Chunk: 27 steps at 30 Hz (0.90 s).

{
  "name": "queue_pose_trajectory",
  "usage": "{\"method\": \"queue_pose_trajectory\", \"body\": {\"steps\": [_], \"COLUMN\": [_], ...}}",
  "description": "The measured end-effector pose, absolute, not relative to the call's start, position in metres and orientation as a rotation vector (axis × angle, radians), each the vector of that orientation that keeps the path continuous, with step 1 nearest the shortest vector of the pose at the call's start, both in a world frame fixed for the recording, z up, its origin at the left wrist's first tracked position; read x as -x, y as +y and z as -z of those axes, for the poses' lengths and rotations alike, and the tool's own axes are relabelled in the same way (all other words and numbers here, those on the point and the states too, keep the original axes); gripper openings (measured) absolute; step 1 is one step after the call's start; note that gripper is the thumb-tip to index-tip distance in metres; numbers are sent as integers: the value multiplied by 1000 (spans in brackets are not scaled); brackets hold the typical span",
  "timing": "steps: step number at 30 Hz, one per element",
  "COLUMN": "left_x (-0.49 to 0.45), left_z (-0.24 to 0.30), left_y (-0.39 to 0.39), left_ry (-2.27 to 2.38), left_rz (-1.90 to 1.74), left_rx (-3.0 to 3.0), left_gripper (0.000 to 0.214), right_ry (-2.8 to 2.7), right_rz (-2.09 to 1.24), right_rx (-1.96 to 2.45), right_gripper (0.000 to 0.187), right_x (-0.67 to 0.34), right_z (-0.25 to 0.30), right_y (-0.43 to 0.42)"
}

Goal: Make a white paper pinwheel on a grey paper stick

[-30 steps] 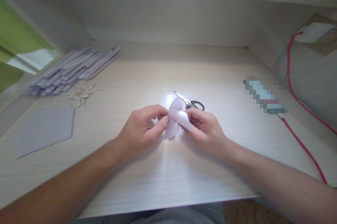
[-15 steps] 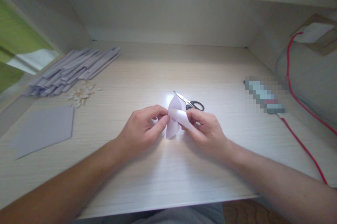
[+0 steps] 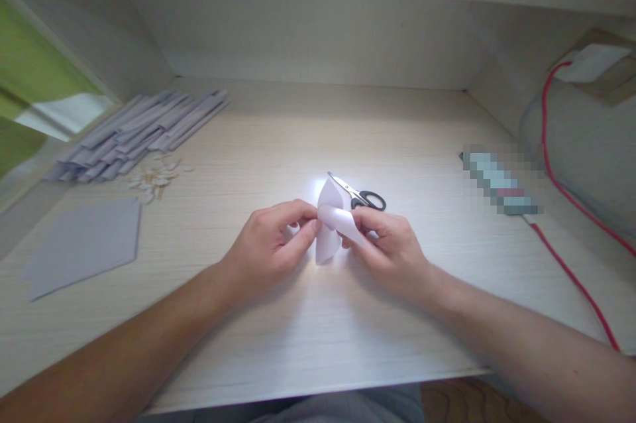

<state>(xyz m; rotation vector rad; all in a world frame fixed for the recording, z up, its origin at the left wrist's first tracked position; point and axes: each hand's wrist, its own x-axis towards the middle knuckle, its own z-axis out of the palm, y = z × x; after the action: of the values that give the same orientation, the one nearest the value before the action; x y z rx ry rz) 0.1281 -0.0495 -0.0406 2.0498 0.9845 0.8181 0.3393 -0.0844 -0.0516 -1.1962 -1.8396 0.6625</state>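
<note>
Paper curls between the person's 2 hands, over the middle of the bench, well back from its front edge. The left hand has a nearly closed grip, thumb and forefinger pinching the paper's left side. The right hand holds the curl's right end, its grip closed at the fingertips and loose behind them.

This piece looks partway worked: it is bent into at least 2 lobes and a rolled flap, but the lobes hang loose and nothing on it appears fastened or pressed flat. Whether it has been cut cannot be told. Scissors lie just behind it, in neither hand.

Toward the bench's back left corner, many rolls are piled, already shaped. Beside them is a scatter of small pale bits. Nearer, along the left edge, flat sheets lie stacked, apparently not yet worked.
</note>
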Motion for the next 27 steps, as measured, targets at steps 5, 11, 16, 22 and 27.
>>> {"method": "queue_pose_trajectory", "body": {"steps": [5, 11, 16, 22, 27], "left_x": [-128, -128, -129, -129, -127], "left_z": [41, 41, 40, 37, 36], "left_y": [-50, -50, -51, -50, -50], "left_ry": [984, 963, 973, 980, 1000], "left_rz": [-800, -803, -804, -826, -826], "left_rx": [-2049, -2043, -2046, -2076, -2137], "left_gripper": [15, 16, 16, 15, 16], "right_ry": [-1841, -1821, -1836, -1821, -1795], "right_rz": [-567, -608, -630, -675, -753], "right_rx": [1168, 1182, 1191, 1214, 1199], "right_gripper": [14, 11, 14, 12, 11], "right_x": [-338, -337, -337, -338, -339], "right_z": [54, 52, 50, 50, 52], "right_y": [-84, -86, -86, -85, -83]}}
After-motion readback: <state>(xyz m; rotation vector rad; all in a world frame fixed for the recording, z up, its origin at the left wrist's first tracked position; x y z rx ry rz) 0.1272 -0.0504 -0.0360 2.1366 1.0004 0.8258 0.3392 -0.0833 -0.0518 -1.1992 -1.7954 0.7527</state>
